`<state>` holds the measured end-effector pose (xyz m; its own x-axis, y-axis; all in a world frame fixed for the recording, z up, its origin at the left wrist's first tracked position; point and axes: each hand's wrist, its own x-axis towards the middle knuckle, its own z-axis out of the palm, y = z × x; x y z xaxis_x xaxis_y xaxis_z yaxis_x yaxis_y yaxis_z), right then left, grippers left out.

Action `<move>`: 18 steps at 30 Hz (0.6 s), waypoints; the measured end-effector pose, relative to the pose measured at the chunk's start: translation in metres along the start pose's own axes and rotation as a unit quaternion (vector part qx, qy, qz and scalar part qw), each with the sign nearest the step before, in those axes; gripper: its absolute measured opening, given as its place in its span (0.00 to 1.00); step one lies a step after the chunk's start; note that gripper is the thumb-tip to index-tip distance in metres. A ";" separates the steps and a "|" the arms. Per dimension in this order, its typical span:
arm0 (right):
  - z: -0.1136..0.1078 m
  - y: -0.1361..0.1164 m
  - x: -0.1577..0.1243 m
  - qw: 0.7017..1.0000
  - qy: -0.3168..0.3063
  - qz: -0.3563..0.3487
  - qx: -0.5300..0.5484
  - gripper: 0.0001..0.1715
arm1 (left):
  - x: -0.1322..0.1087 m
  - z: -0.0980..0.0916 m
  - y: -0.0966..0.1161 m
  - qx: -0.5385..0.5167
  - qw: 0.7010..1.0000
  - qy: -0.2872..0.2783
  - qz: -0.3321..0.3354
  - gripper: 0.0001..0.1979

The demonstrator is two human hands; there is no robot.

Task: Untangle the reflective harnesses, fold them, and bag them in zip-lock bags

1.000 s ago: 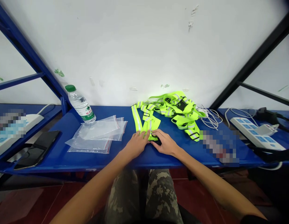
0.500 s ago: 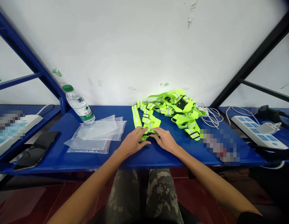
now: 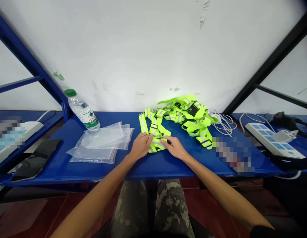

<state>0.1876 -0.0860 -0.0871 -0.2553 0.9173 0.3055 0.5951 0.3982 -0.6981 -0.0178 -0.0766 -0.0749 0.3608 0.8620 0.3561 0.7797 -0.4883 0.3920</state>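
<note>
A neon yellow reflective strap with silver stripes and black buckles lies partly folded at the middle of the blue table. My left hand closes on its left edge, fingers bent and thumb along the band. On the other side my right hand pinches the right end, where a small black piece shows by the fingers. Farther back, more of the strap spreads out toward a tangled heap of reflective straps against the wall; whether the two are joined I cannot tell.
Clear zip bags lie to the left, with a water bottle tilted behind them. A phone rests at the far left. White cable coils right of the heap, and a power strip stands farther right.
Both hands have moved slightly apart, and the folded strap section between them now lies flatter with its silver stripes showing. The heap has stayed in place.
</note>
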 end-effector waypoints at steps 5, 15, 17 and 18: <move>0.003 -0.001 0.002 0.999 0.035 -0.003 0.031 0.18 | 0.007 0.005 -0.004 -0.016 0.999 0.003 -0.028 0.15; 0.003 -0.001 -0.005 0.985 0.087 -0.138 -0.047 0.14 | 0.024 0.014 -0.012 -0.075 0.997 0.024 0.000 0.11; -0.002 -0.003 -0.008 0.977 0.081 -0.175 -0.091 0.12 | 0.027 0.013 -0.013 -0.093 0.995 0.011 -0.021 0.09; -0.004 -0.003 -0.009 0.973 0.072 -0.189 -0.108 0.14 | 0.028 0.013 -0.014 -0.096 0.995 0.007 -0.029 0.08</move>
<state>0.1911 -0.0953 -0.0846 -0.3869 0.6891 0.6127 0.6291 0.6831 -0.3710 -0.0118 -0.0441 -0.0810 0.3104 0.8882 0.3388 0.6858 -0.4560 0.5672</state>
